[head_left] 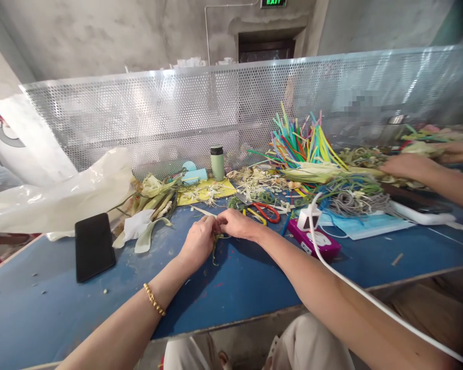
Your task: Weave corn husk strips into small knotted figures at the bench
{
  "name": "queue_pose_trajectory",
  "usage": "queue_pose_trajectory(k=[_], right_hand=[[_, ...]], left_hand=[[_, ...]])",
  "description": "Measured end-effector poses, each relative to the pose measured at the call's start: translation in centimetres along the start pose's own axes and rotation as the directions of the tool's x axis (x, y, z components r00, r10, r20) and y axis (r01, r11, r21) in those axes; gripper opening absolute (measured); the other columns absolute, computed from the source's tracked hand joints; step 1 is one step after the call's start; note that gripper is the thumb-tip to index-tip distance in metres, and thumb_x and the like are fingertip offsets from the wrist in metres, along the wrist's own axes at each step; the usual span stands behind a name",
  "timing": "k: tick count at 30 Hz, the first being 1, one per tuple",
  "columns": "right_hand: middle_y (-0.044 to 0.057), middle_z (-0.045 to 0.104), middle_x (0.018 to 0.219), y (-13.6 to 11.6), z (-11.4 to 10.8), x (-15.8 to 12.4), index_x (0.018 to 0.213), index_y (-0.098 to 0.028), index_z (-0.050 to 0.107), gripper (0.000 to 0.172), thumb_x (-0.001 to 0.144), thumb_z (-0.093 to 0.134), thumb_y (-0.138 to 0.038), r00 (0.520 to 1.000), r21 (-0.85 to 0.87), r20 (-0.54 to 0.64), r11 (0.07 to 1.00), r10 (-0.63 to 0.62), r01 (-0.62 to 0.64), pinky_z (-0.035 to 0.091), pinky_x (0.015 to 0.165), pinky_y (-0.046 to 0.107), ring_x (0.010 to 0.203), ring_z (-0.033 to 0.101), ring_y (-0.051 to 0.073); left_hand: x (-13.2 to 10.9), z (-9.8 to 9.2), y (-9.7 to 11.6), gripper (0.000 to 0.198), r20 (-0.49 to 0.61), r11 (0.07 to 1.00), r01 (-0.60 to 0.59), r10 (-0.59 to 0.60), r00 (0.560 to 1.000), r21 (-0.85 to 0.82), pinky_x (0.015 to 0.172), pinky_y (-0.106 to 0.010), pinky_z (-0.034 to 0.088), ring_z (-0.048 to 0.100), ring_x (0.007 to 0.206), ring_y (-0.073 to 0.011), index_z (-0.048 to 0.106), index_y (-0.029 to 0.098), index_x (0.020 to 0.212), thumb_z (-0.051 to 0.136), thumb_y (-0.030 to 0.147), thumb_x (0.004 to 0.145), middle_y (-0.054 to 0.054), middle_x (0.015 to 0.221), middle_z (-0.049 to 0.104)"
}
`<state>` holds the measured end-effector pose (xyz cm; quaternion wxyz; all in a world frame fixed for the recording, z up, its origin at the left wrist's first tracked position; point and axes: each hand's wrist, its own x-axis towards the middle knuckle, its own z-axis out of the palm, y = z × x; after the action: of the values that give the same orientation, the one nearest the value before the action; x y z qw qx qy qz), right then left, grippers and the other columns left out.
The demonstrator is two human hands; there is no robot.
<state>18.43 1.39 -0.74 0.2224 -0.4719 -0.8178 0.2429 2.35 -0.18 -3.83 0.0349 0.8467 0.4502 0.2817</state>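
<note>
My left hand (199, 240) and my right hand (234, 224) meet over the near part of the blue table (231, 288). Both are closed, with fingertips pinched together around a thin pale strip of plant material (203, 211) that sticks out to the upper left. Thin green strands (215, 250) hang below the fingers. Just beyond my right hand lie red-handled scissors (267, 211) and a yellow-handled tool (256, 216). How the strip and strands join is hidden by my fingers.
A black phone (94, 247) lies left, near husks and white paper (138, 225). A purple box (315, 240) with a white cable is right. Behind stand a green bottle (217, 163), colourful stems (304, 141) and a perforated metal screen (158, 110). Another person's hands (407, 167) work far right.
</note>
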Motion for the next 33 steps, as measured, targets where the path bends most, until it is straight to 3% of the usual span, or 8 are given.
queue_pose_trajectory(k=[5, 12, 19, 33], right_hand=[[-0.004, 0.048, 0.054, 0.1, 0.1, 0.0, 0.065, -0.011, 0.065, 0.013, 0.067, 0.053, -0.008, 0.999, 0.008, 0.04, 1.0, -0.01, 0.009, 0.029, 0.052, 0.019, 0.057, 0.043, 0.008], [-0.001, 0.058, 0.06, 0.6, 0.4, 0.3, 0.067, -0.011, 0.067, 0.016, 0.068, 0.051, -0.008, 1.0, 0.023, 0.025, 1.0, -0.003, 0.002, 0.034, 0.054, 0.019, 0.059, 0.05, 0.01], [-0.001, 0.062, 0.06, 0.8, 0.6, 0.3, 0.076, -0.012, 0.067, 0.017, 0.071, 0.051, -0.008, 0.998, 0.085, 0.035, 0.995, 0.048, -0.051, 0.039, 0.048, 0.017, 0.046, 0.057, 0.009], [0.001, 0.073, 0.068, 0.4, 0.6, 0.2, 0.074, -0.015, 0.064, 0.012, 0.066, 0.056, -0.012, 0.996, -0.01, -0.054, 0.998, 0.069, -0.069, 0.044, 0.055, 0.018, 0.049, 0.064, 0.011]], left_hand=[[0.0, -0.5, 0.7, 0.018, 0.068, 0.984, 0.034, -0.046, 0.997, 0.175, 0.07, -0.03, 0.043, 0.06, 0.081, -0.0207, 0.056, 0.018, 0.091, 0.042, 0.007, 0.087, -0.009, 0.092, 0.062], [-0.1, -0.8, 1.4, 0.022, 0.138, 0.944, 0.029, -0.078, 0.987, 0.329, 0.073, -0.032, 0.045, 0.062, 0.087, -0.0233, 0.059, 0.014, 0.101, 0.039, 0.012, 0.093, -0.012, 0.098, 0.061], [-0.1, -0.7, 1.4, 0.023, 0.12, 0.943, 0.033, -0.076, 0.99, 0.331, 0.073, -0.033, 0.045, 0.062, 0.087, -0.0235, 0.057, 0.013, 0.103, 0.035, 0.017, 0.097, -0.013, 0.099, 0.062], [-0.2, -0.9, 1.3, 0.016, 0.117, 0.96, 0.064, -0.099, 0.988, 0.272, 0.075, -0.031, 0.044, 0.064, 0.089, -0.023, 0.058, 0.015, 0.098, 0.042, 0.013, 0.092, -0.012, 0.098, 0.066]])
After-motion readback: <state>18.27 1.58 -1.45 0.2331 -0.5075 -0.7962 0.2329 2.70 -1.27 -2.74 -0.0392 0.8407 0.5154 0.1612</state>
